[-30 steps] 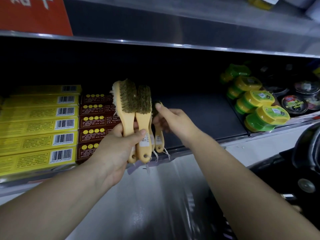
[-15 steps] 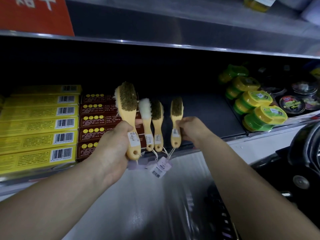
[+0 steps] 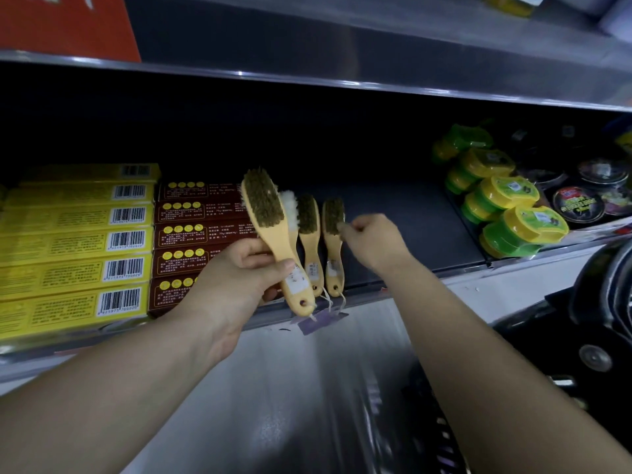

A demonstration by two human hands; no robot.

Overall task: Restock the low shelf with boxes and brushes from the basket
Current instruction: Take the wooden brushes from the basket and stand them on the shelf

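so the left hand (image 3: 236, 278) grips the big brush (image 3: 263, 206) by its handle, up in front of the low shelf (image 3: 393, 217). smaller brushes (image 3: 307, 217) lie on that shelf just right of the brown boxes (image 3: 201, 234). the right hand (image 3: 372, 241) has curled fingers at the head of the rightmost brush (image 3: 333, 217), can't tell if they're pinching it

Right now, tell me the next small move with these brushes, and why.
Probably move the right hand across to take the brush that the left hand holds by its handle; it belongs on the bare shelf right of the row. Three brushes already lie side by side there, and the right hand is at the rightmost brush.
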